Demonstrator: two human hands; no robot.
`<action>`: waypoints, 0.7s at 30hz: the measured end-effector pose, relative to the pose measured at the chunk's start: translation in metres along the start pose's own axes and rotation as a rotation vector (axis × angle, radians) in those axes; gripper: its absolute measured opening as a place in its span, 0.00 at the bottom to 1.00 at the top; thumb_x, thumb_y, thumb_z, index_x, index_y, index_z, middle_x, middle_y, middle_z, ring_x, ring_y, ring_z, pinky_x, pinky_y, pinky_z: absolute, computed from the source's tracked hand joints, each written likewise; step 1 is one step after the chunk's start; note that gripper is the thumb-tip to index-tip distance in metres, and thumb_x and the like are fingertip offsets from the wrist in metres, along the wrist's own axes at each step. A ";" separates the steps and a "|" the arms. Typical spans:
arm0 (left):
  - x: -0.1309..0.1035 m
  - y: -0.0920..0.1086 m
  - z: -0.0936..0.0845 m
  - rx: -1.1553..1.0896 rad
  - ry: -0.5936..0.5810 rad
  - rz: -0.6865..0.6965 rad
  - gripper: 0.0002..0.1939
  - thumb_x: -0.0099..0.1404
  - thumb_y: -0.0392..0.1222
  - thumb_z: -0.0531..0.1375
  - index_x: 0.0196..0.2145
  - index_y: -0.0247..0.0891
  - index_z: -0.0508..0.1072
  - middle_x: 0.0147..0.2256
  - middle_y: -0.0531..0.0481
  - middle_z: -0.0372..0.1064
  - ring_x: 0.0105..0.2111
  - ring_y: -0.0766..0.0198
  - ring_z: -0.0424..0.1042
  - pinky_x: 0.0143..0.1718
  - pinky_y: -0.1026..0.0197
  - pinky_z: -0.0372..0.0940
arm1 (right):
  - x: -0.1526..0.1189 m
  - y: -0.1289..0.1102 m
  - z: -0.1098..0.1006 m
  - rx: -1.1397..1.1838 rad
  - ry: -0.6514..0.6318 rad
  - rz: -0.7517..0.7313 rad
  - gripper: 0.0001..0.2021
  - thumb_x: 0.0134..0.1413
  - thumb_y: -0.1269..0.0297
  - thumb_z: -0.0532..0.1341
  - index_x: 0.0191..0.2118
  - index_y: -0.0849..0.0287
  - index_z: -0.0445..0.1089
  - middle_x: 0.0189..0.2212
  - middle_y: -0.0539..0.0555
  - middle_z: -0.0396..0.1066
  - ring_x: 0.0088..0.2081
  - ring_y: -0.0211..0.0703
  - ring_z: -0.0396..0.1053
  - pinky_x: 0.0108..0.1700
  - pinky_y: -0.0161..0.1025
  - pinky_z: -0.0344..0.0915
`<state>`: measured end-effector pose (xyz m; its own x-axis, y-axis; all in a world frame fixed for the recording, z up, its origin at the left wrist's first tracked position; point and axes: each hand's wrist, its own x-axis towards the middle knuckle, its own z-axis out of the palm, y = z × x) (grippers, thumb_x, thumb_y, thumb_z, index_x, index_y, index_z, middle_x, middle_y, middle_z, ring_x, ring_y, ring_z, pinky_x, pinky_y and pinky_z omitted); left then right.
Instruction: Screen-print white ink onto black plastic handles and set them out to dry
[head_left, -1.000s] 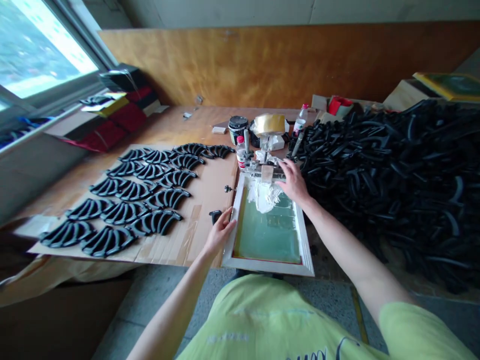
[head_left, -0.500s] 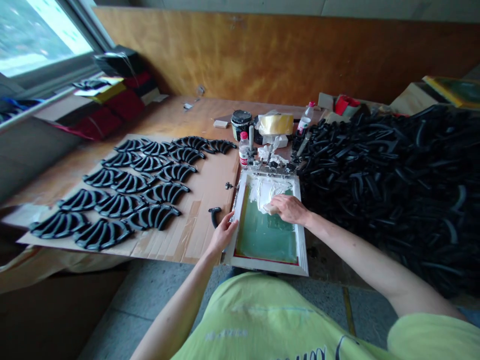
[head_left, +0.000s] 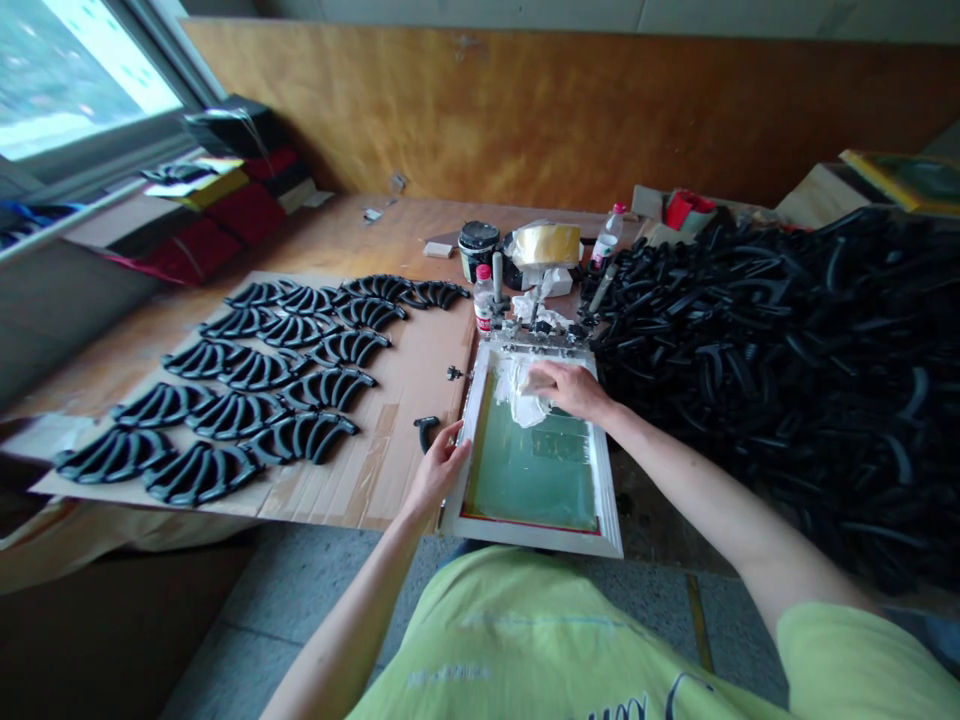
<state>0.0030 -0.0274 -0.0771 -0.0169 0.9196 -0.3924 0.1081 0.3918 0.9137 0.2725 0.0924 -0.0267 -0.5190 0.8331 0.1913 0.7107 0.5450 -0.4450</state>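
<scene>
Pinching a scraper point(head_left: 537, 384), the right hand point(head_left: 576, 389) shifts toward the frame point(head_left: 540, 538)'s far edge, apparently mid-stroke; left hand point(head_left: 441, 468)'s grip unclear.

We see a frame point(head_left: 540, 540) that looks like bare metal, smooth and dully shining, ridged along one side. Its green screen point(head_left: 525, 490) is sleek and glossy; the white paste point(head_left: 514, 390) upon it looks thick, wet and unevenly smeared. We take the black curved pieces point(head_left: 750, 330) for moulded plastic with a soft sheen. The cardboard point(head_left: 424, 345) is matt paper, faintly ribbed, its brown tape point(head_left: 380, 465) slicker. Behind, we find varnished wood in the backboard point(head_left: 525, 120), mottled and glossy; our shirt point(head_left: 517, 620) is matt cloth.
</scene>
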 end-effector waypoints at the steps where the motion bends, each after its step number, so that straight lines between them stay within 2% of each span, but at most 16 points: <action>1: -0.004 0.010 -0.002 -0.014 -0.015 -0.009 0.41 0.57 0.62 0.60 0.62 0.39 0.60 0.32 0.49 0.73 0.29 0.59 0.72 0.27 0.63 0.65 | 0.014 0.002 -0.008 -0.008 0.026 0.051 0.25 0.52 0.69 0.65 0.57 0.49 0.66 0.46 0.51 0.73 0.43 0.45 0.71 0.46 0.39 0.65; 3: -0.012 0.036 -0.007 -0.030 -0.024 -0.012 0.41 0.56 0.63 0.60 0.62 0.40 0.61 0.33 0.49 0.74 0.29 0.60 0.72 0.26 0.64 0.64 | 0.038 0.012 -0.027 -0.048 0.075 0.143 0.33 0.50 0.69 0.67 0.62 0.46 0.61 0.47 0.52 0.73 0.43 0.47 0.71 0.47 0.39 0.65; 5: -0.018 0.066 -0.010 -0.046 -0.006 0.019 0.36 0.58 0.65 0.58 0.56 0.39 0.68 0.34 0.49 0.73 0.30 0.61 0.72 0.26 0.65 0.64 | 0.045 0.030 -0.047 -0.075 0.146 0.225 0.33 0.51 0.67 0.66 0.63 0.48 0.59 0.45 0.52 0.73 0.42 0.47 0.71 0.47 0.40 0.64; 8: -0.017 0.110 -0.007 -0.163 0.033 0.162 0.30 0.61 0.65 0.54 0.46 0.37 0.75 0.37 0.48 0.73 0.32 0.62 0.72 0.27 0.65 0.64 | 0.022 0.063 -0.063 -0.044 0.315 0.409 0.23 0.59 0.65 0.58 0.61 0.57 0.62 0.41 0.55 0.74 0.40 0.45 0.71 0.47 0.40 0.64; 10: -0.007 0.136 0.000 -0.282 0.058 0.306 0.28 0.62 0.63 0.54 0.46 0.37 0.73 0.38 0.48 0.72 0.34 0.62 0.72 0.27 0.65 0.65 | -0.006 0.079 -0.055 -0.034 0.354 0.568 0.17 0.62 0.66 0.53 0.54 0.62 0.67 0.38 0.58 0.74 0.39 0.44 0.71 0.45 0.39 0.64; 11: -0.001 0.146 0.003 -0.332 0.063 0.357 0.27 0.62 0.62 0.54 0.47 0.37 0.71 0.38 0.48 0.72 0.34 0.63 0.73 0.27 0.66 0.65 | -0.019 0.082 -0.045 -0.030 0.322 0.615 0.14 0.61 0.65 0.53 0.49 0.63 0.69 0.38 0.59 0.74 0.40 0.45 0.71 0.45 0.39 0.64; 13: 0.011 0.159 0.011 -0.386 0.081 0.401 0.26 0.63 0.60 0.54 0.49 0.38 0.69 0.35 0.49 0.72 0.33 0.64 0.73 0.27 0.66 0.65 | -0.040 0.078 -0.017 -0.012 0.226 0.576 0.09 0.58 0.63 0.58 0.42 0.60 0.70 0.36 0.56 0.74 0.40 0.45 0.70 0.44 0.40 0.64; 15: 0.018 0.156 0.021 -0.418 0.145 0.388 0.26 0.64 0.61 0.53 0.50 0.39 0.66 0.35 0.50 0.72 0.31 0.66 0.73 0.26 0.67 0.64 | -0.050 0.061 0.013 -0.007 0.094 0.391 0.11 0.52 0.61 0.65 0.41 0.58 0.70 0.37 0.54 0.73 0.42 0.47 0.68 0.46 0.42 0.64; 17: 0.018 0.136 0.036 -0.442 0.167 0.295 0.26 0.64 0.62 0.52 0.50 0.41 0.64 0.37 0.49 0.73 0.30 0.67 0.73 0.25 0.68 0.64 | -0.054 0.035 0.036 -0.044 0.059 0.268 0.11 0.49 0.62 0.67 0.39 0.56 0.70 0.38 0.54 0.72 0.44 0.48 0.67 0.48 0.44 0.63; 18: 0.015 0.120 0.045 -0.440 0.118 0.189 0.27 0.63 0.63 0.53 0.50 0.40 0.64 0.38 0.47 0.73 0.29 0.66 0.73 0.24 0.68 0.63 | -0.055 0.019 0.043 -0.067 0.089 0.251 0.09 0.50 0.63 0.67 0.38 0.56 0.70 0.38 0.54 0.71 0.44 0.48 0.66 0.48 0.45 0.63; 21: -0.001 0.066 0.070 -0.399 -0.157 -0.187 0.30 0.60 0.66 0.55 0.49 0.38 0.65 0.39 0.42 0.75 0.28 0.62 0.75 0.21 0.65 0.64 | -0.060 -0.033 0.053 -0.067 0.184 0.187 0.03 0.56 0.64 0.62 0.36 0.56 0.71 0.36 0.56 0.70 0.44 0.49 0.65 0.48 0.46 0.63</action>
<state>0.0794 -0.0045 -0.0242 0.1546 0.8289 -0.5376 -0.2735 0.5588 0.7829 0.2550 0.0196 -0.0694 -0.2853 0.9197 0.2697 0.8192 0.3801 -0.4294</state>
